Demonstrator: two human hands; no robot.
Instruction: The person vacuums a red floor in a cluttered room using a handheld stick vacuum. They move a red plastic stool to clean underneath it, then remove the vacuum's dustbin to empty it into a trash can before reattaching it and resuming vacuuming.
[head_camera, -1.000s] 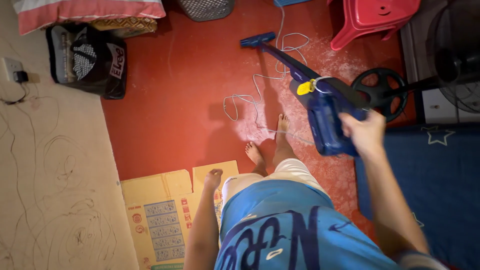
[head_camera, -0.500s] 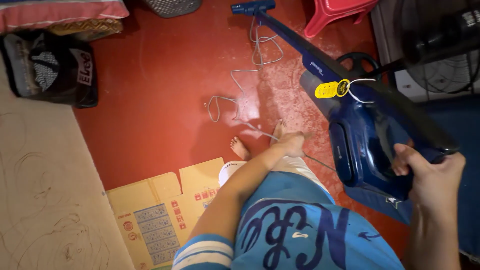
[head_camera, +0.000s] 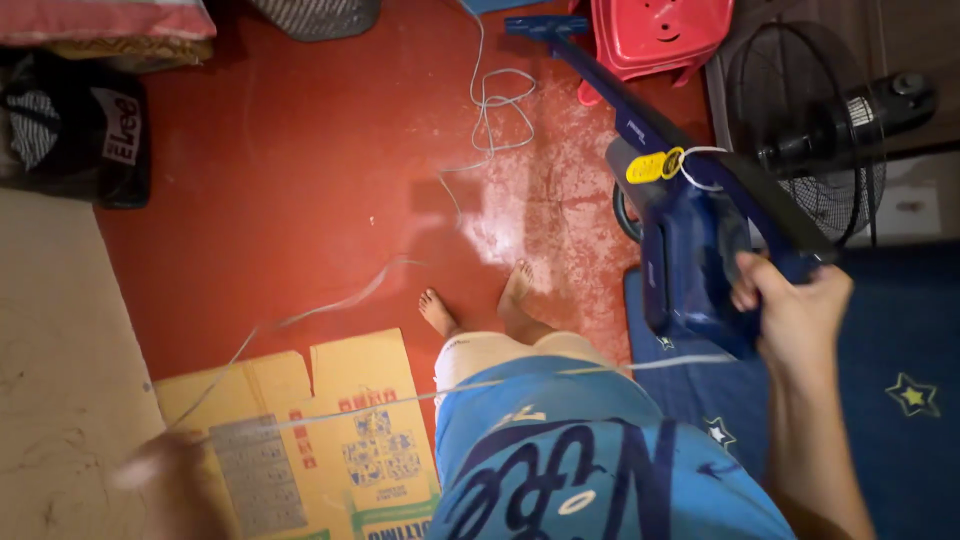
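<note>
Right hand (head_camera: 795, 310) is closed around the rear handle of the blue stick vacuum (head_camera: 690, 240), held up off the floor at the person's right; its tube slopes away to the floor head (head_camera: 545, 27) near the red plastic stool (head_camera: 660, 35). Left hand (head_camera: 165, 475) sits low at the left edge, motion-blurred; it appears to draw the pale power cord (head_camera: 330, 300) taut, but whether the fingers are closed on it cannot be told.

Risks, as judged: the cord runs across the person's front and loops on the red floor (head_camera: 300, 170) just ahead of the bare feet (head_camera: 480, 305), so a step forward could snag a foot. The vacuum body hangs close to the standing fan (head_camera: 810, 130); a swing to the right could knock its grille.

Packages and labels: a yellow oval tag (head_camera: 648, 166) hangs on a white loop from the vacuum body. A flattened brown cardboard box (head_camera: 300, 420) lies beside the left leg, with red symbols, a bluish printed panel and a green strip at its near edge. A black bag (head_camera: 75, 130) with a white label patch sits upper left.
</note>
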